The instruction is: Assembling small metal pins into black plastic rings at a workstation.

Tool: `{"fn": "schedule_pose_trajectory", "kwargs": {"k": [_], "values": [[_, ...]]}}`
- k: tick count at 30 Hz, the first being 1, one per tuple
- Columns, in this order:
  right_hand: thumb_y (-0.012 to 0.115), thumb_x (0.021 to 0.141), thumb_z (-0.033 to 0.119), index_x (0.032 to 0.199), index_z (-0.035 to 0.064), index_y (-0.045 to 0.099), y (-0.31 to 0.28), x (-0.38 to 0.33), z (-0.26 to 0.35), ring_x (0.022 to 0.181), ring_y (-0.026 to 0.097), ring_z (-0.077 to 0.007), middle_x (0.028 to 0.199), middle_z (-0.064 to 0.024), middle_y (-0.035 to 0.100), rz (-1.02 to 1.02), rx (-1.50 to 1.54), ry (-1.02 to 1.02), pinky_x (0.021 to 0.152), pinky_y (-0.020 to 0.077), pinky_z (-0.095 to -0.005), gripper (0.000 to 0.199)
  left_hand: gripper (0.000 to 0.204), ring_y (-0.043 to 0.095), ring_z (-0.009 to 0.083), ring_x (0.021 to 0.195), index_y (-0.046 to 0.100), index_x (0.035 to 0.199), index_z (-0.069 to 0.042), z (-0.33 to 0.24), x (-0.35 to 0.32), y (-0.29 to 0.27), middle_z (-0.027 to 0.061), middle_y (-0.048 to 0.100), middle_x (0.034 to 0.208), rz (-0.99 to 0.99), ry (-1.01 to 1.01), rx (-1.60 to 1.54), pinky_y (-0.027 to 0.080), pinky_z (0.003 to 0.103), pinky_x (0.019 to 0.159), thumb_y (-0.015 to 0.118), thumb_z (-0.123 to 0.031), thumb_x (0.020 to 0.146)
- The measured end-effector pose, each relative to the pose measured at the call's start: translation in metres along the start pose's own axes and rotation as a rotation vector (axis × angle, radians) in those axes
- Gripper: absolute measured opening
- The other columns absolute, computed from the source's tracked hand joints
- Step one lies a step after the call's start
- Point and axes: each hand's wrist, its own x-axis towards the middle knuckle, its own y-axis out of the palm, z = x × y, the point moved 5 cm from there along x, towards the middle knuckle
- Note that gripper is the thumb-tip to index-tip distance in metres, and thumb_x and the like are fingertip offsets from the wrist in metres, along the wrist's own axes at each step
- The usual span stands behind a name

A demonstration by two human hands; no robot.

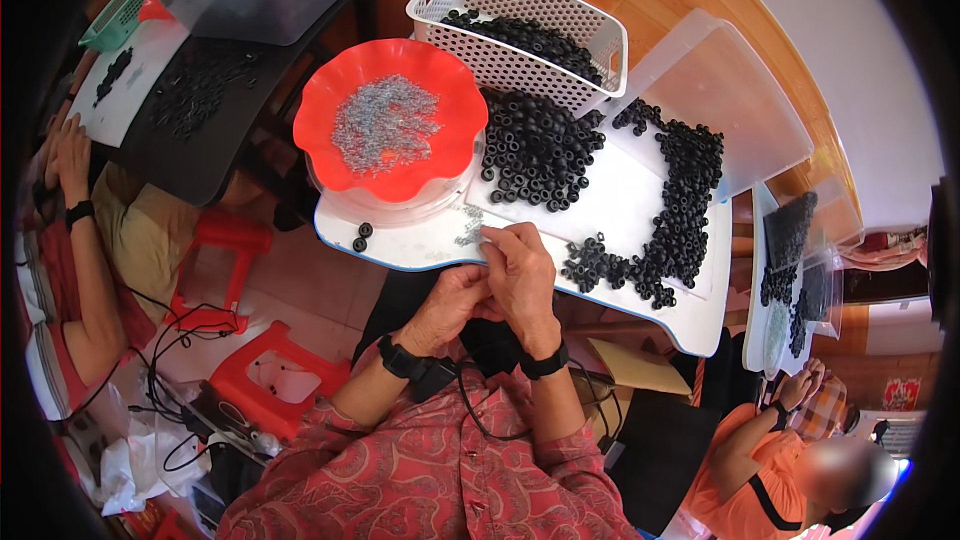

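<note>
My left hand (pixel 450 306) is closed at the front edge of a white table (pixel 410 238), its fingertips pinched together. Beside it, touching, is my right hand (pixel 522 278), its fingers bent and drawn together over the edge. Whatever either hand grips is too small or hidden. Just beyond my right fingertips lies a little patch of small silvery pieces (pixel 468 226). A red wavy-rimmed bowl (pixel 314 118) holds many more of these. Small black ring-shaped parts (pixel 540 152) are heaped behind my hands, and another band of black rings (pixel 684 202) curves along the right side.
A white perforated basket (pixel 490 52) with black parts stands at the back, beside a clear plastic bin (pixel 738 100). Two loose black rings (pixel 362 238) sit near the left edge. Red stools (pixel 275 375) and cables are at lower left. Other people work on both sides.
</note>
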Motion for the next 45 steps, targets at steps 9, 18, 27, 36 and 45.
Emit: {"fn": "schedule_pose_trajectory", "kwargs": {"k": [9,18,27,36,45], "values": [[0.065,0.082,0.001,0.093,0.0046,0.069,-0.014,0.0,-0.011,0.072,0.064,-0.0307,0.089,-0.0124,0.062,-0.116,-0.011,0.089,0.061,0.0515,-0.0388,0.012,0.023,0.066,0.0105,0.073,0.062,0.105,0.001,-0.012,-0.005,0.005,0.0052,0.067,0.088,0.05,-0.104,0.167,0.057,0.025,0.069,0.056,-0.02,0.1],[0.067,0.078,0.0,0.09,0.0047,0.069,-0.004,0.006,0.0,0.085,0.062,-0.0295,0.092,-0.0096,0.062,-0.004,-0.074,-0.073,0.069,0.0516,-0.0391,0.013,0.02,0.066,0.0106,0.072,0.063,0.107,0.0,-0.019,-0.006,-0.001,0.0055,0.067,0.089,0.073,-0.13,0.22,0.056,0.025,0.067,0.058,-0.018,0.098],[0.066,0.08,-0.005,0.088,0.0009,0.065,-0.035,-0.004,-0.022,0.077,0.063,-0.0308,0.09,-0.0134,0.062,-0.151,-0.033,0.09,0.066,0.0511,-0.0369,0.01,0.02,0.066,0.0106,0.071,0.063,0.11,0.003,-0.036,-0.012,0.008,0.0066,0.068,0.083,0.18,-0.089,0.319,0.056,0.024,0.068,0.056,-0.012,0.099],[0.066,0.082,-0.003,0.093,0.0026,0.065,-0.035,-0.012,-0.016,0.071,0.064,-0.0301,0.089,-0.0138,0.061,-0.108,-0.027,0.107,0.06,0.0506,-0.0373,0.013,0.022,0.066,0.0108,0.068,0.065,0.113,0.004,-0.056,-0.019,0.01,0.0052,0.068,0.076,0.158,-0.047,0.328,0.056,0.025,0.075,0.055,-0.01,0.099],[0.066,0.083,0.001,0.096,0.0027,0.066,-0.009,-0.003,-0.013,0.073,0.062,-0.032,0.089,-0.0142,0.059,-0.079,-0.094,0.057,0.06,0.0504,-0.0407,0.013,0.022,0.066,0.011,0.068,0.065,0.111,0.004,-0.057,-0.024,0.002,0.0044,0.067,0.075,0.077,-0.074,0.245,0.056,0.026,0.079,0.055,-0.011,0.099]]}}
